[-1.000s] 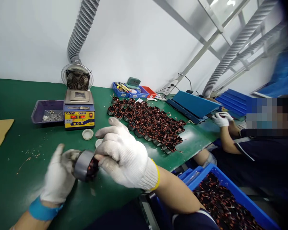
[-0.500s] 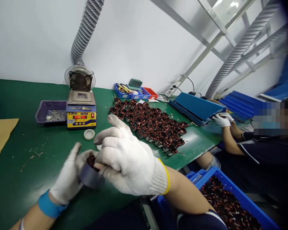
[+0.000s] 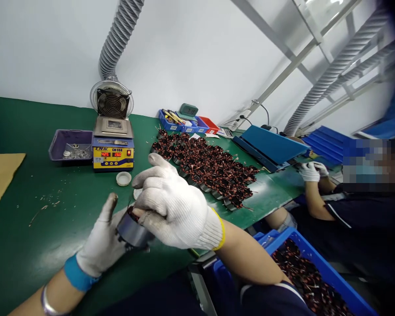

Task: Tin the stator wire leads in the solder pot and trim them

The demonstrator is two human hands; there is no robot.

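Over the near part of the green table [image 3: 79, 193], a metal ring [image 3: 134, 234] with coppery wire inside sits tilted in the left hand [image 3: 102, 243]. That hand wears a white glove and holds the ring from the side, with its thumb sticking up. Its other fingers are mostly hidden behind the ring. The right hand [image 3: 176, 206], gloved too, has its thumb and pointing finger close together at the ring's top edge. Those tips cover much of the wire, so I cannot tell if they pinch a strand.

Just behind the right hand, a white lid [image 3: 137, 193] is mostly covered. Near it lies a small round dish [image 3: 123, 178]; what is in it is hard to see. A purple bin [image 3: 54, 147] holds little silvery bits and touches or nearly touches a yellow and blue machine [image 3: 113, 160]. Many more wire rings [image 3: 213, 171] stand packed together on the table. At the back, a small blue box [image 3: 171, 126] holds pens, and a red box [image 3: 210, 126] is near it. Low on the right, a big blue crate [image 3: 335, 271], partly hidden by the arm, is full of wiry parts.
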